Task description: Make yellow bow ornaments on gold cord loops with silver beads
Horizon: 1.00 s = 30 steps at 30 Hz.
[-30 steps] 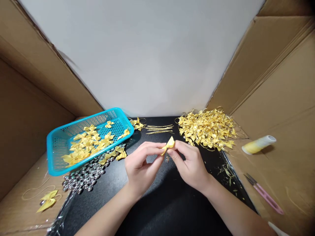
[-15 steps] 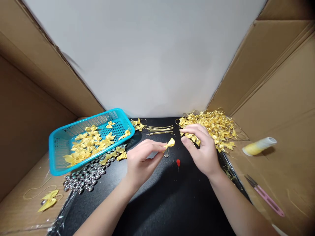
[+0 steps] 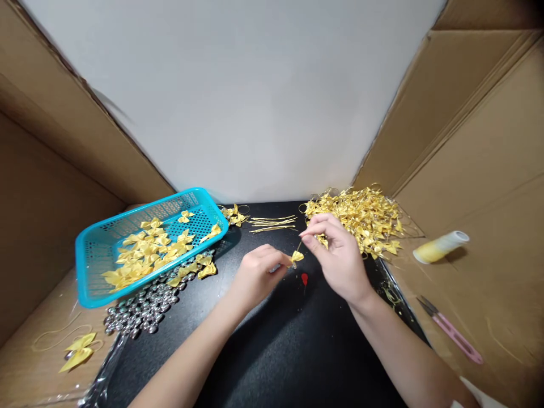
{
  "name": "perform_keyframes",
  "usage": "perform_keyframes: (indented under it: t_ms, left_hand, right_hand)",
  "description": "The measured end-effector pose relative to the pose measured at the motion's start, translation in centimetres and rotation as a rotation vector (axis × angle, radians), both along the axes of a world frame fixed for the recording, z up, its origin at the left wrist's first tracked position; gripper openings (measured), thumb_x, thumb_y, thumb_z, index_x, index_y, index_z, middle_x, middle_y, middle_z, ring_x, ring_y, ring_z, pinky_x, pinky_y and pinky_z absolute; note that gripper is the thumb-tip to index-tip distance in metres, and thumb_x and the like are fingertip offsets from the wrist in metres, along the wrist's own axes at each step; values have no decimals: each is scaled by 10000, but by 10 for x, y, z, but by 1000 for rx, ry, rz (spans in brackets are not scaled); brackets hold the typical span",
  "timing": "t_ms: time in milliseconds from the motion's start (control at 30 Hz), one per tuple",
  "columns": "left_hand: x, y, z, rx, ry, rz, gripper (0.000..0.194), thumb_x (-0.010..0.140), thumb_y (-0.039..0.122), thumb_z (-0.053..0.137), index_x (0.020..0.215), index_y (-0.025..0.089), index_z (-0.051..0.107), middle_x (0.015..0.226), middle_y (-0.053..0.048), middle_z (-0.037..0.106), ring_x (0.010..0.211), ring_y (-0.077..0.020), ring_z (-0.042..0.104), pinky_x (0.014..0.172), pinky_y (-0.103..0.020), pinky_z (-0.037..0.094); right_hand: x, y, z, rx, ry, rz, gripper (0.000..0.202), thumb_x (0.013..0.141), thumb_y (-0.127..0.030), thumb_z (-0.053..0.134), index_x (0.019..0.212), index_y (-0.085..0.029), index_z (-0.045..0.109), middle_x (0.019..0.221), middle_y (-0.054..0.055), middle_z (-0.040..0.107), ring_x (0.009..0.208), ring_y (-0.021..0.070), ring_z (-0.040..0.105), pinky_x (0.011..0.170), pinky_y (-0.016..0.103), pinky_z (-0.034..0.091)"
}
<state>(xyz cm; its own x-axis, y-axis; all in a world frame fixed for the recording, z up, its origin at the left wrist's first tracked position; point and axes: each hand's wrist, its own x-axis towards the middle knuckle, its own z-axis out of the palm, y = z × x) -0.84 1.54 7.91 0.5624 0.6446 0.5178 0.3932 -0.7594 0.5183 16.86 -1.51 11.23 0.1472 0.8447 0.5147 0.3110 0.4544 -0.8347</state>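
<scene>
My left hand (image 3: 262, 276) pinches a small yellow bow (image 3: 297, 256) over the middle of the black work surface (image 3: 255, 351). A tiny shiny piece shows just under the bow. Above and to its right, my right hand (image 3: 338, 255) has thumb and forefinger closed on a thin cord (image 3: 299, 245) that runs down to the bow. A red-headed pin (image 3: 305, 279) lies on the surface below the bow. Several gold cords (image 3: 273, 222) lie in a row behind my hands.
At left is a blue basket (image 3: 80, 266) of yellow bows, with silver beads (image 3: 144, 306) in front. A pile of corded bows (image 3: 361, 218) sits back right. Right of it are a thread spool (image 3: 441, 247) and pink snips (image 3: 457, 337). One corded bow (image 3: 79, 351) lies front left.
My right hand has closed its fingertips and moved in to the thin cord above the bow. My left hand has shifted slightly right and down with the bow. The whole view has shifted a little.
</scene>
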Motion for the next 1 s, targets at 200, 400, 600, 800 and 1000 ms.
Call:
perform_keyframes:
  t_ms: [200, 400, 600, 800, 1000]
  left_hand:
    - [4, 9, -14, -391, 96, -23, 159, 765, 51, 614, 703, 173, 696, 713, -11, 736, 654, -140, 650, 646, -227, 466]
    - [8, 11, -17, -692, -38, -52, 66, 748, 122, 646, 731, 149, 704, 700, -25, 707, 642, -133, 604, 625, -223, 449]
    - [14, 10, -28, -1206, -509, -216, 109, 743, 238, 736, 788, 139, 733, 827, -69, 723, 706, -142, 635, 660, -236, 509]
    - [21, 5, -29, -1496, -807, -219, 199, 689, 303, 800, 748, 134, 712, 948, -104, 752, 794, -188, 702, 699, -269, 565]
    - [22, 3, -28, -1493, -902, -168, 310, 656, 381, 839, 787, 128, 717, 671, -62, 734, 549, -133, 650, 529, -212, 533]
  right_hand:
    - [34, 3, 14, 24, 431, -40, 32, 867, -248, 673, 848, -222, 679, 826, -12, 681, 481, 45, 523, 384, 163, 358]
    - [44, 13, 12, -40, 579, -74, 201, 736, -333, 803, 797, -191, 675, 715, -19, 703, 547, 83, 674, 470, 147, 528]
    - [48, 21, 6, -89, 651, -99, 219, 680, -292, 838, 805, -180, 699, 742, -12, 713, 698, 93, 715, 645, 167, 596]
    - [52, 29, -2, -174, 763, -55, 178, 687, -263, 828, 782, -186, 699, 884, 24, 768, 786, 103, 730, 723, 179, 607]
    - [56, 40, -9, -271, 900, -68, 158, 726, -199, 806, 766, -186, 653, 738, 2, 767, 697, 96, 741, 621, 131, 595]
